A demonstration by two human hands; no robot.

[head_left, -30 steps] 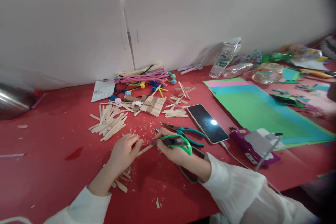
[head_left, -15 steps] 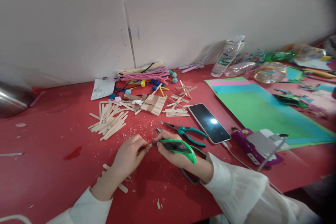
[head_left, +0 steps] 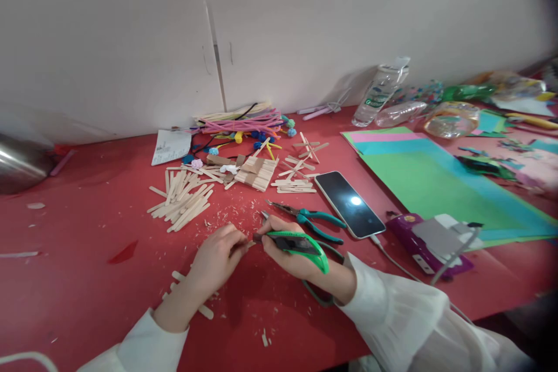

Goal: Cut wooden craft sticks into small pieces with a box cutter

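Note:
My right hand [head_left: 283, 247] is closed around a green utility knife [head_left: 300, 244], its front end pointing left toward my other hand. Between thumb and fingers, my left hand [head_left: 222, 253] pinches a wooden craft stick [head_left: 251, 243]; only a short tip of it shows, close to the knife. Small wood shavings [head_left: 238, 206] lie scattered on the red table around both hands. A few craft sticks [head_left: 204, 310] rest partly under my left wrist. Beyond the left hand is a loose pile of craft sticks [head_left: 185, 200], beside a panel of sticks joined side by side [head_left: 257, 173].
Teal-handled pliers [head_left: 320, 221] and a charging phone [head_left: 350, 204] lie beyond my right hand. Further right are a purple power strip [head_left: 429, 247] and coloured paper sheets [head_left: 418, 180]. Pipe cleaners [head_left: 242, 124] and a plastic bottle [head_left: 379, 93] stand near the white partition [head_left: 349, 17].
Almost nothing differs. Both hands keep their grip on the knife and the craft stick, and the whole view has shifted very slightly.

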